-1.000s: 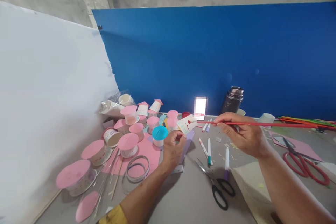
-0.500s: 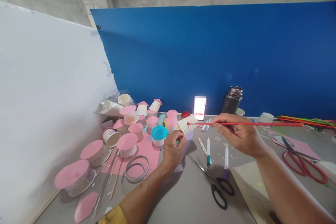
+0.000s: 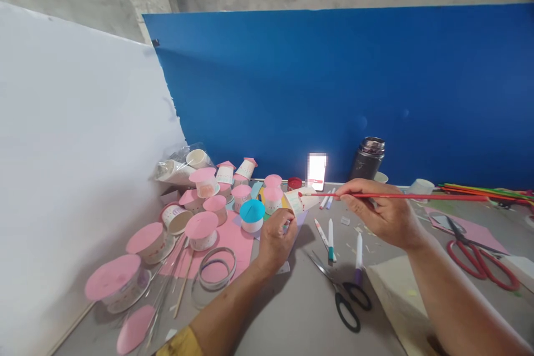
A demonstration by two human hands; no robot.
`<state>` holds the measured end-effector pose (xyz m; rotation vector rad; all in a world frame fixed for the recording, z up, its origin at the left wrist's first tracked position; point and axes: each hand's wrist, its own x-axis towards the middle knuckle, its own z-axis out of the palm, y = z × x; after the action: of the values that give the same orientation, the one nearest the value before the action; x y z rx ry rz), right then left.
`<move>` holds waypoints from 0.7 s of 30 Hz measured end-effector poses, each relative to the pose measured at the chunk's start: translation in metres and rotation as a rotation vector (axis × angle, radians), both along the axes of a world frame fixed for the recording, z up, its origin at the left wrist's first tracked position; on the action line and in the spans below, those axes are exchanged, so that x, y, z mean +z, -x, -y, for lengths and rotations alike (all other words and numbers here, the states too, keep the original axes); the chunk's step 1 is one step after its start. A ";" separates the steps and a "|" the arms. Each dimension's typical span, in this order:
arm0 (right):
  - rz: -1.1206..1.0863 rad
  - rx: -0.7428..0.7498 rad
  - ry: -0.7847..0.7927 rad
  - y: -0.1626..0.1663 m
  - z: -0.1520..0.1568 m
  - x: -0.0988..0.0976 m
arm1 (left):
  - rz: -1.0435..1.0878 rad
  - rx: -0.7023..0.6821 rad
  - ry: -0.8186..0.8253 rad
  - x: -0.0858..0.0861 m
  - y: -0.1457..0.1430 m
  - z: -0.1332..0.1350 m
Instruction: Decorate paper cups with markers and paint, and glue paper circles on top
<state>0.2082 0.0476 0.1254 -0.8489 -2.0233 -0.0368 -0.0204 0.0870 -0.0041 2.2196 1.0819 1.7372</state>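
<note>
A white paper cup (image 3: 297,204) with small red paint marks lies tilted in my left hand (image 3: 278,233), whose fingers are closed at its lower edge. My right hand (image 3: 381,212) pinches a long red paintbrush (image 3: 434,197), held nearly level and pointing left. The brush's red-coated tip is at the cup's painted side; whether it presses on the surface I cannot tell. Behind the cup stands an open jar of red paint (image 3: 294,183). Just left of my left hand is a white cup with a blue paper disc (image 3: 252,211) on top.
Several pink-topped paper cups (image 3: 202,226) crowd the left side. Black-handled scissors (image 3: 347,300), a white marker with a teal end (image 3: 331,239) and red-handled scissors (image 3: 475,261) lie on the grey table. A lit phone (image 3: 317,171) and a dark flask (image 3: 367,160) stand behind.
The paper cup has turned in my left hand, and its red marks now lie more along the right part. The brush tip stays close to its side.
</note>
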 end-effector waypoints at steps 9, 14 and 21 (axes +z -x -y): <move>-0.047 -0.059 0.029 -0.007 0.004 0.001 | -0.062 -0.008 -0.039 -0.003 0.000 0.000; -0.048 -0.053 0.039 -0.006 0.004 0.002 | -0.075 0.007 -0.040 -0.002 0.001 0.001; -0.040 -0.039 0.029 -0.003 0.004 0.003 | -0.111 0.000 -0.089 -0.001 0.001 0.003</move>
<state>0.2111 0.0436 0.1285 -0.9008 -1.9742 -0.0121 -0.0214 0.0843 -0.0050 2.3953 1.0459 1.7117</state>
